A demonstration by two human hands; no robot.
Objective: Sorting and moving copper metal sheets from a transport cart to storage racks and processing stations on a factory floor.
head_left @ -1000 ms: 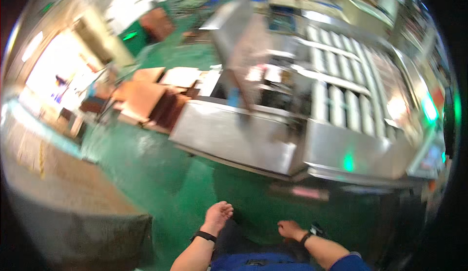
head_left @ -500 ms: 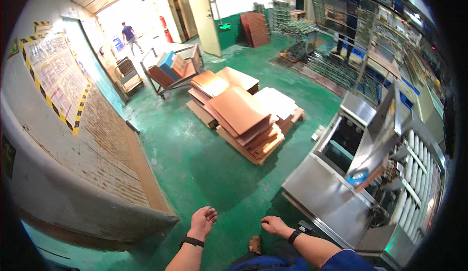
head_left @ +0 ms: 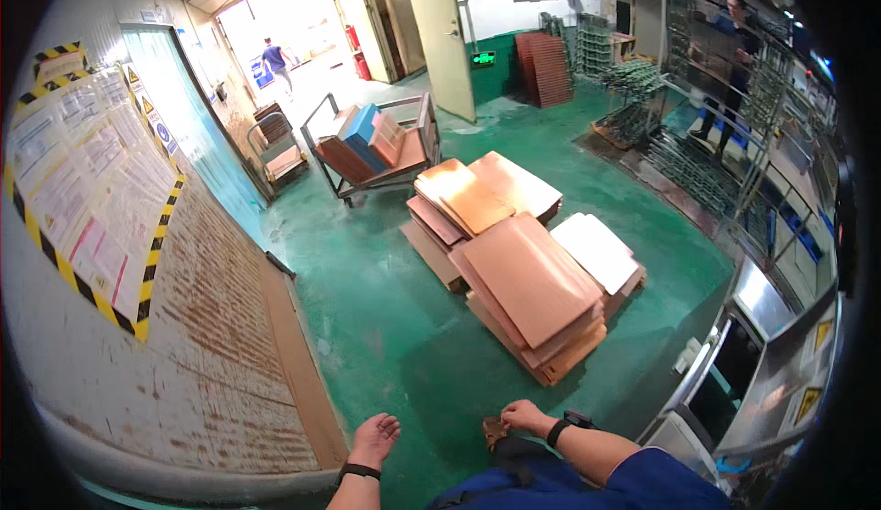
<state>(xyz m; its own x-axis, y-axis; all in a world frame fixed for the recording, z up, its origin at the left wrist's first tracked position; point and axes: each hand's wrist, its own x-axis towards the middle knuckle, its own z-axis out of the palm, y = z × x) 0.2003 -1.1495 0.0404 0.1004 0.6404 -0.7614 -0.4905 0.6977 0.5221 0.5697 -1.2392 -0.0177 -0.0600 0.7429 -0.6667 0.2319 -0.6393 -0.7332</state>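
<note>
My left hand [head_left: 377, 438] hangs low over the green floor, its fingers loosely bent with nothing in them. Further right, my right hand [head_left: 526, 415] is curled into a loose fist, and nothing shows in it; a dark band circles each wrist. Both hands are apart from everything around them. Ahead of them, stacks of copper-coloured sheets [head_left: 528, 276] lie on the floor, piled unevenly. A paler, shiny stack [head_left: 595, 251] sits at their right side. One of my shoes [head_left: 494, 431] shows beside my right hand.
Beyond the stacks stands a metal cart [head_left: 429, 134] with blue and brown panels. A worn wall [head_left: 220, 345] runs along the left. Steel machinery [head_left: 757, 304] stands at the right. One person [head_left: 273, 59] is at the far doorway, another [head_left: 734, 60] among the racks [head_left: 697, 175].
The stacks are nearer and further right in view, as I have moved forward and the view has turned left. The machine has slid toward the lower right. Both hands remain without anything visible in them.
</note>
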